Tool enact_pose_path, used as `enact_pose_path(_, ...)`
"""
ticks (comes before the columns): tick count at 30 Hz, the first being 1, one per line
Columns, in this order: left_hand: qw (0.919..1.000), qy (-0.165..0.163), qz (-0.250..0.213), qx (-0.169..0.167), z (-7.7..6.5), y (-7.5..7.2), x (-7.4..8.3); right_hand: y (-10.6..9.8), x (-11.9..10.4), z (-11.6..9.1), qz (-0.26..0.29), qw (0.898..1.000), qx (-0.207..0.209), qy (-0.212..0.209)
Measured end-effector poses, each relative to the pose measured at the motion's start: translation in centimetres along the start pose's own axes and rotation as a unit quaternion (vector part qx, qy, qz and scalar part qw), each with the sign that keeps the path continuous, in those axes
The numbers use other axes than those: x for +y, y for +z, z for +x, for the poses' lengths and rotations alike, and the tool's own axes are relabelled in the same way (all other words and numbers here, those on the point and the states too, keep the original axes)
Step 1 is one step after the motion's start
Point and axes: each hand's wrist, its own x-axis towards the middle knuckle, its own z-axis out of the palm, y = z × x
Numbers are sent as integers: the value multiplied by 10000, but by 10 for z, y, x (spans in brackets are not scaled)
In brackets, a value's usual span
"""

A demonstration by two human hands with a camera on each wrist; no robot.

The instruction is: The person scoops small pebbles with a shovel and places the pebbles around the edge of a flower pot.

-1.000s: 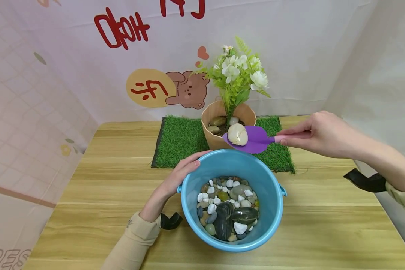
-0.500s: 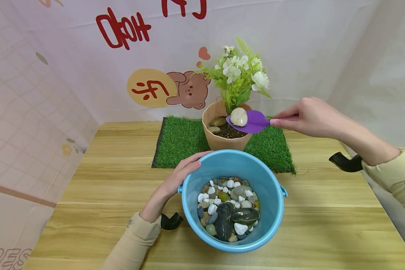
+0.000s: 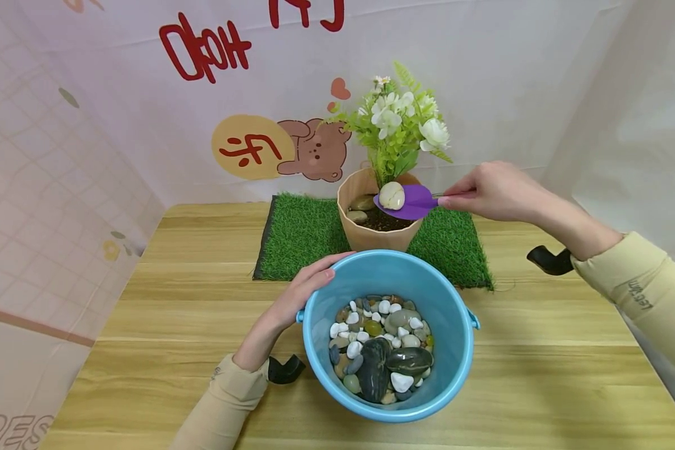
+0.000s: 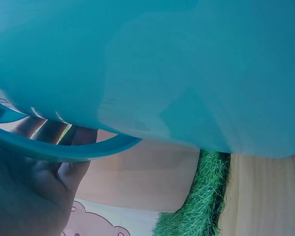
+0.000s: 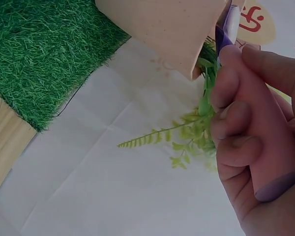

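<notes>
In the head view, my right hand (image 3: 495,190) grips the pink handle (image 5: 263,118) of a small trowel with its fingers curled round it. The purple blade (image 3: 416,203) reaches over the peach flowerpot (image 3: 379,239), carrying a smooth whitish stone (image 3: 392,195) near its tip. Dark soil and a few stones (image 3: 357,216) show in the pot beside the blade. My left hand (image 3: 298,294) rests against the upper left side of a blue bucket (image 3: 461,375), thumb at the rim, fingers extended along the outer wall. The left wrist view shows this hand behind the bucket's handle (image 4: 64,151).
Pebbles and larger dark stones (image 3: 373,370) cover the bucket's bottom. White flowers (image 3: 388,115) with green leaves rise from the pot, which stands on an artificial grass mat (image 3: 304,231). A printed cloth (image 3: 484,94) hangs behind the wooden table (image 3: 185,325).
The trowel with its stone has moved up and away from over the bucket's far rim to above the pot, then slightly left and lower. My left hand and the bucket have stayed put.
</notes>
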Motion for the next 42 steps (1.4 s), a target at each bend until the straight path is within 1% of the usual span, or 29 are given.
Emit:
enact_pose_path(7, 10000, -35, -11, 13, 0, 1, 2, 3, -4, 11, -175, 9997, -84, -160)
enact_pose_path(14, 10000, -32, -34, -10, -1, 0, 2, 4, -9, 20, -312, 9987, -276, -285)
enact_pose_path(19, 10000, -3, -51, -5, 0, 0, 2, 2, -14, 26, -362, 9980, -297, -417)
enact_pose_path(23, 10000, 3, -48, 0, 0, 0, 1, -1, -20, 29, -478, 9980, -286, -309)
enact_pose_path(26, 10000, 7, -27, -5, 1, 0, 1, -3, -23, 29, -663, 9970, -288, -265)
enact_pose_path(30, 10000, -16, -28, 1, 1, -1, 0, 1, -23, 25, -1036, 9937, -104, -403)
enact_pose_path(33, 10000, -18, -44, 8, 1, -1, -1, 3, -23, 21, -1292, 9903, 147, -496)
enact_pose_path(38, 10000, 7, -62, 15, 1, -1, 1, 2, -25, 12, -1440, 9860, 524, -656)
enact_pose_path(42, 10000, -26, -67, 1, 0, 0, 1, -1, -27, 1, -1520, 9822, 742, -811)
